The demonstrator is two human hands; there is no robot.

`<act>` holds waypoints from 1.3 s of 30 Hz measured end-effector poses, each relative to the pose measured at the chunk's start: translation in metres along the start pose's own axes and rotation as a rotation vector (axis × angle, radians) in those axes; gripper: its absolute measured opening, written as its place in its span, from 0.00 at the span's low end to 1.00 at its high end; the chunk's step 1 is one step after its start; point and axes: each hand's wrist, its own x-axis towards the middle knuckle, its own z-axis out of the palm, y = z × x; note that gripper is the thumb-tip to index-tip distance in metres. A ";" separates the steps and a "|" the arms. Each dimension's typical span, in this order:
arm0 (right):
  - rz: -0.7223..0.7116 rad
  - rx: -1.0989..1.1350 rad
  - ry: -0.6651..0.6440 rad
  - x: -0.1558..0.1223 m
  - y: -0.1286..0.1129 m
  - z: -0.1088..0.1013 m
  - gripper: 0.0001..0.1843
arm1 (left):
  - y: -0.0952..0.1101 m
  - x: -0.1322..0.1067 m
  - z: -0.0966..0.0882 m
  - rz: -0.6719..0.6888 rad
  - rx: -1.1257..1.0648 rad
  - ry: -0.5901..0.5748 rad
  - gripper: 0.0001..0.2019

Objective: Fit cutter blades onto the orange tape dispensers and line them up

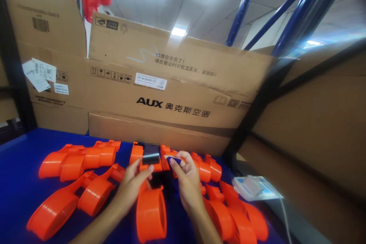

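My left hand (135, 179) is closed on an orange plastic tape dispenser (151, 213) in the middle. Its round body hangs towards me below the fingers. At its far end is a black rectangular plate (151, 153) with a pale, toothed-looking strip across it. Just to the right, my right hand (185, 173) pinches a small dark blue piece (174, 159) between thumb and fingers, apart from the black plate. Its exact kind is unclear. More orange dispensers (61, 209) lie on both sides of my hands.
Rows of orange dispensers (231, 215) cover much of the blue tabletop (14, 160). Behind them stands a large printed cardboard box (120, 103). A white device with a cable (254, 187) sits at the right edge, near a dark rack post (248, 122).
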 end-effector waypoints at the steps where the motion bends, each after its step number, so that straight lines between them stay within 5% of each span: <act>1: 0.010 0.007 -0.005 0.000 0.000 0.000 0.20 | 0.000 0.000 0.000 0.020 0.009 -0.004 0.16; 13: 0.113 -0.028 -0.090 -0.003 0.010 0.002 0.19 | 0.003 0.000 -0.001 0.050 0.074 -0.038 0.16; 22: 0.012 -0.035 0.037 0.001 0.001 -0.004 0.19 | 0.005 0.001 -0.001 0.050 0.080 -0.023 0.17; 32: 0.211 0.085 -0.114 -0.013 0.017 0.006 0.09 | 0.003 -0.002 0.001 0.052 0.102 -0.048 0.17; 39: 0.068 0.119 -0.101 -0.007 0.013 0.002 0.09 | 0.006 -0.004 0.000 0.068 0.119 -0.050 0.17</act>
